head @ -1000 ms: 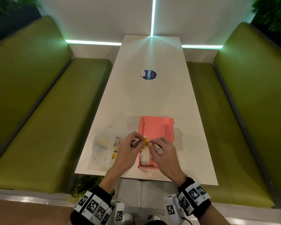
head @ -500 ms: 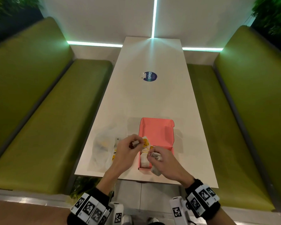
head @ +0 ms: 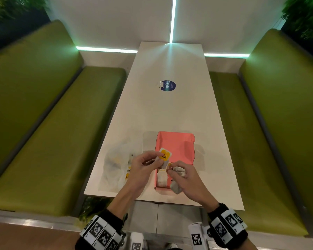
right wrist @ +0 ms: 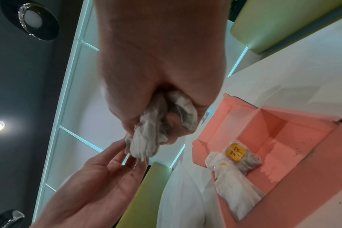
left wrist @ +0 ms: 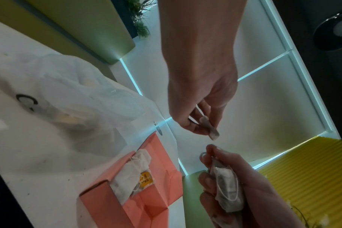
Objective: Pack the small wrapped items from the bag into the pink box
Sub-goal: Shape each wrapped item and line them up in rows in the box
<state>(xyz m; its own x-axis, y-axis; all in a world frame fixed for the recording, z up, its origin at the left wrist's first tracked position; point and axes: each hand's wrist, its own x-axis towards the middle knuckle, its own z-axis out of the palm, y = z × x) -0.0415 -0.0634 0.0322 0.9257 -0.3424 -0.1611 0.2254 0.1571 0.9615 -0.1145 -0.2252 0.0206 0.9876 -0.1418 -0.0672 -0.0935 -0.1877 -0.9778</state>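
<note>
The pink box [head: 176, 147] lies open on the table's near end, with white wrapped packets [head: 161, 179] in its near left corner. My left hand [head: 158, 160] pinches a flat packet with a yellow label [head: 165, 156] over the box's left wall. Close to its right, my right hand [head: 170, 170] grips crumpled white packets [head: 178, 173], one hanging down below the palm. The left wrist view shows my left hand [left wrist: 201, 125] pinching its packet edge-on, the right hand [left wrist: 211, 155] below. In the right wrist view my right hand [right wrist: 156, 131] clutches the packets [right wrist: 146, 145].
A translucent plastic bag [head: 116, 165] with more yellow-labelled packets lies left of the box. A round blue sticker [head: 168, 85] sits mid-table. Green benches [head: 61, 132] flank the white table [head: 170, 114]; its near edge runs just below my hands.
My left hand has lifted its packet so the yellow label faces up. My right hand has drawn slightly right and nearer with the white packets.
</note>
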